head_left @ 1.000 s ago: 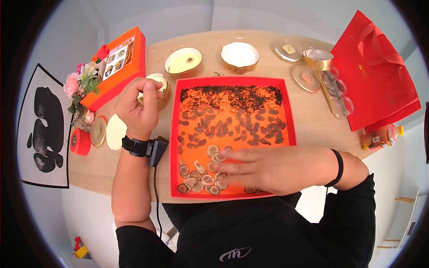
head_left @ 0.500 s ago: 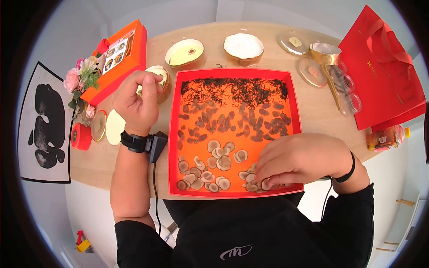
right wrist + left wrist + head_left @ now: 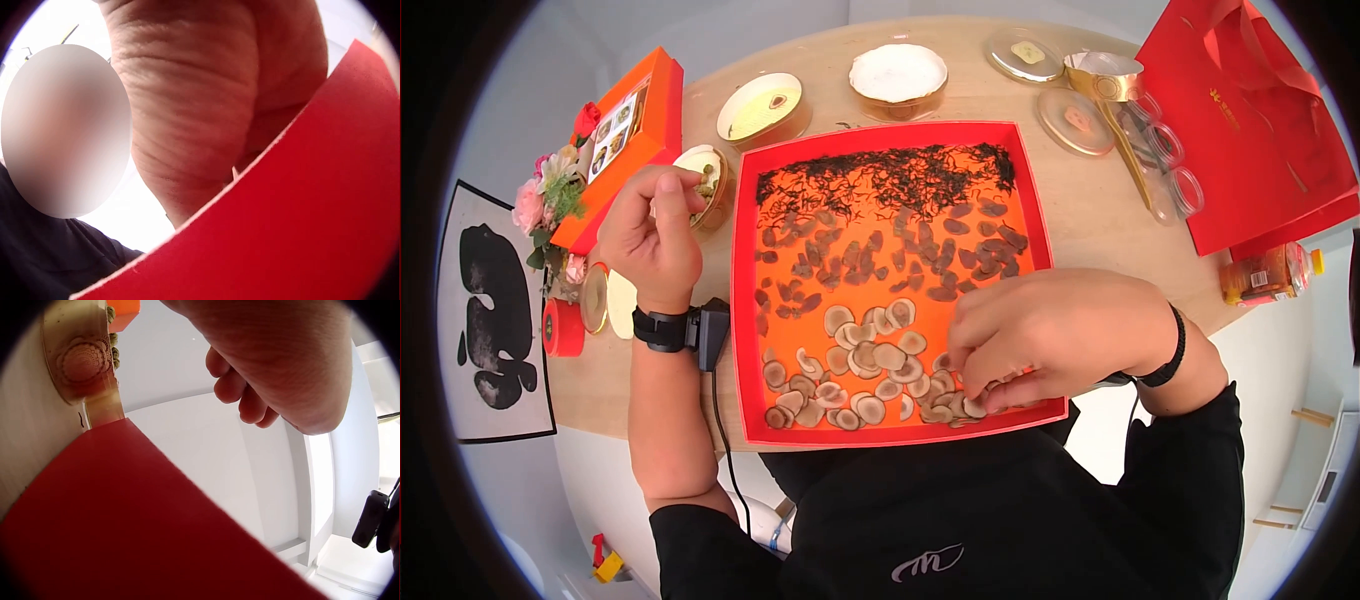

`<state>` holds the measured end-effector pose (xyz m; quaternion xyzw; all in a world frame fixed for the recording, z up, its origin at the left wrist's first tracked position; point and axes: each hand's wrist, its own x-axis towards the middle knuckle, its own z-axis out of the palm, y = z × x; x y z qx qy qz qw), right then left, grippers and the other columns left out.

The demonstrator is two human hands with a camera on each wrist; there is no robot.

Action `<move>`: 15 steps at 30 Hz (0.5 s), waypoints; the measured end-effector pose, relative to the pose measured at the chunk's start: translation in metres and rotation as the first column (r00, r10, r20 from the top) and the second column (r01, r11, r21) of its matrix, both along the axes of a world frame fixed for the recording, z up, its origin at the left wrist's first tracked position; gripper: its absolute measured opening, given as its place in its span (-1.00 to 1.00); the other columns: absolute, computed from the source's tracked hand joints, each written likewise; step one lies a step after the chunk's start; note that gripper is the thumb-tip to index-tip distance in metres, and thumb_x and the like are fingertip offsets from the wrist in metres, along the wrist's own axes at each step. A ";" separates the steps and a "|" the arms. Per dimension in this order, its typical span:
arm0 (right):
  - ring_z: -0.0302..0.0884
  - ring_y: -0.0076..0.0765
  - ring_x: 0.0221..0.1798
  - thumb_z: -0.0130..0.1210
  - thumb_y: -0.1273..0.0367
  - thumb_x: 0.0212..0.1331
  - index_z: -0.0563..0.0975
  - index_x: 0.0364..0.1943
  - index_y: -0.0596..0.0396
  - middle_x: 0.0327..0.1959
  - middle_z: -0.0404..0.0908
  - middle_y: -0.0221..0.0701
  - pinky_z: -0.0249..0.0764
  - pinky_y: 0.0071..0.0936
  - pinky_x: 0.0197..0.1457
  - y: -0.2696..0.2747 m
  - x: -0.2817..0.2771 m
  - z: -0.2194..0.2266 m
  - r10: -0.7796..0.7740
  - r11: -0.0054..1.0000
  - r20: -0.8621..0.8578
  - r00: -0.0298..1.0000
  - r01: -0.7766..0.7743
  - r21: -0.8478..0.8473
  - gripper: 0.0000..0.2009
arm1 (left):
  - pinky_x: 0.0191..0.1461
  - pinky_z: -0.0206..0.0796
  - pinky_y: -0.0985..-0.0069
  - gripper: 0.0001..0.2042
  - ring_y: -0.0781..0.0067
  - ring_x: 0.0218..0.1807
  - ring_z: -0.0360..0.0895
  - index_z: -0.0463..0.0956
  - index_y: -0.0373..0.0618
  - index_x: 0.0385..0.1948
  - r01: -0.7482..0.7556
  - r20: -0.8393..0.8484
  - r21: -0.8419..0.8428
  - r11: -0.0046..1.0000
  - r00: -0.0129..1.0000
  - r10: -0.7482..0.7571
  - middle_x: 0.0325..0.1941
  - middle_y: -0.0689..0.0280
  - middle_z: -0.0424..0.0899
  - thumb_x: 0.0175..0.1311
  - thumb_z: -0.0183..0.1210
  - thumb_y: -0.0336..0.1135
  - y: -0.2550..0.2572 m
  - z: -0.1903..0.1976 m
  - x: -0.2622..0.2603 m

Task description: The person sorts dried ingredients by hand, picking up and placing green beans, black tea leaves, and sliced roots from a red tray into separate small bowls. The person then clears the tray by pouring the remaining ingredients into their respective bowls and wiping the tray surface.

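A shallow red box (image 3: 752, 330) with an orange floor stands in front of the person in the head view. Round tan slices (image 3: 863, 333) with darker rims lie in its near half, some overlapping. The right hand (image 3: 1065, 335) reaches over the near right corner, its bent fingers and thumb gathered on slices there; the palm hides part of the pile. Raised beside the box's left wall, the left hand (image 3: 650, 235) has loosely curled fingers and holds nothing. Behind it a round bowl (image 3: 718, 205) with greenish pieces is partly covered. Dark flat pieces (image 3: 850, 260) and black shreds (image 3: 880, 180) fill the far half.
Two round tubs, one yellowish (image 3: 762, 105) and one white (image 3: 898, 72), stand beyond the box. Clear lids (image 3: 1075, 122), a gold container (image 3: 1104, 75), a red bag (image 3: 1240, 130) and a bottle (image 3: 1268, 276) are at right. Flowers (image 3: 555, 195) and an orange box (image 3: 625, 150) are left.
The right hand has moved from the middle slices to the near right corner and its fingers have gathered. More slices lie spread in the middle. The left hand stays raised; the whole view has shifted.
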<state>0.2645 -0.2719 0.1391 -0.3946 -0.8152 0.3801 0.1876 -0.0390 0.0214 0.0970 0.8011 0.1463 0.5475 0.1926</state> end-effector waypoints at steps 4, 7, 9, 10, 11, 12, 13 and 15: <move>0.75 -0.01 0.18 0.55 0.38 0.36 0.78 -0.15 0.12 -0.06 0.72 -0.32 0.74 -0.05 0.13 0.000 -0.004 -0.007 -0.065 0.998 0.011 0.998 0.065 0.002 -0.84 | -0.16 0.51 0.59 -0.77 0.62 -0.31 0.73 0.79 -0.34 -0.11 0.006 -0.002 0.004 1.000 1.000 -0.006 -0.29 0.30 0.84 0.83 0.23 -0.43 0.005 -0.003 0.000; 0.76 -0.03 0.17 0.53 0.37 0.37 0.79 -0.16 0.11 -0.06 0.73 -0.34 0.74 -0.06 0.11 0.002 0.001 -0.008 -0.106 0.989 -0.007 0.994 0.106 0.107 -0.86 | -0.19 0.51 0.61 -0.79 0.63 -0.32 0.73 0.79 -0.35 -0.12 0.030 0.014 -0.004 1.000 0.999 -0.030 -0.26 0.29 0.86 0.81 0.24 -0.46 0.007 -0.005 -0.001; 0.76 -0.04 0.18 0.52 0.37 0.37 0.79 -0.15 0.10 -0.03 0.75 -0.35 0.74 -0.06 0.12 0.003 0.005 -0.005 -0.096 0.990 0.022 0.995 0.093 0.105 -0.86 | -0.19 0.51 0.61 -0.79 0.64 -0.31 0.73 0.79 -0.35 -0.12 0.034 0.013 -0.008 0.999 0.999 -0.034 -0.25 0.30 0.86 0.82 0.24 -0.46 0.007 -0.004 -0.001; 0.76 -0.04 0.18 0.52 0.38 0.38 0.79 -0.13 0.09 0.00 0.75 -0.36 0.75 -0.05 0.14 0.003 0.007 -0.003 -0.057 0.998 0.073 0.996 0.057 -0.005 -0.86 | -0.19 0.50 0.61 -0.79 0.64 -0.31 0.73 0.79 -0.35 -0.12 0.034 0.008 0.002 0.999 0.999 -0.034 -0.26 0.30 0.86 0.82 0.24 -0.46 0.006 -0.004 -0.001; 0.76 -0.03 0.19 0.52 0.38 0.38 0.80 -0.10 0.09 0.03 0.76 -0.37 0.76 -0.04 0.16 0.002 0.009 -0.001 -0.012 0.993 0.118 0.993 0.026 -0.118 -0.86 | -0.20 0.50 0.61 -0.79 0.64 -0.31 0.72 0.79 -0.35 -0.12 0.034 0.003 0.011 0.999 0.999 -0.034 -0.26 0.30 0.85 0.82 0.24 -0.46 0.006 -0.004 -0.001; 0.76 -0.03 0.19 0.52 0.38 0.38 0.80 -0.10 0.09 0.03 0.76 -0.37 0.76 -0.04 0.16 0.002 0.008 -0.002 -0.010 0.992 0.122 0.992 0.025 -0.120 -0.86 | -0.20 0.50 0.61 -0.79 0.64 -0.31 0.72 0.79 -0.35 -0.12 0.032 0.008 0.009 0.999 0.999 -0.032 -0.26 0.30 0.85 0.82 0.24 -0.46 0.005 -0.004 -0.001; 0.76 -0.03 0.20 0.53 0.39 0.37 0.81 -0.08 0.08 0.02 0.76 -0.37 0.76 -0.04 0.16 0.003 0.006 -0.005 -0.047 0.999 0.092 0.995 0.049 -0.014 -0.85 | -0.16 0.50 0.59 -0.78 0.63 -0.30 0.70 0.78 -0.34 -0.11 0.025 -0.010 0.002 1.000 1.000 -0.025 -0.25 0.31 0.84 0.84 0.22 -0.44 0.005 -0.004 -0.002; 0.76 -0.03 0.20 0.53 0.39 0.36 0.81 -0.06 0.08 0.01 0.75 -0.37 0.76 -0.03 0.16 0.003 0.004 -0.007 -0.082 0.993 0.061 0.995 0.076 0.089 -0.83 | -0.11 0.51 0.58 -0.77 0.62 -0.28 0.69 0.78 -0.33 -0.09 0.020 -0.024 -0.008 1.000 1.000 -0.020 -0.25 0.31 0.82 0.85 0.20 -0.43 0.004 -0.005 -0.001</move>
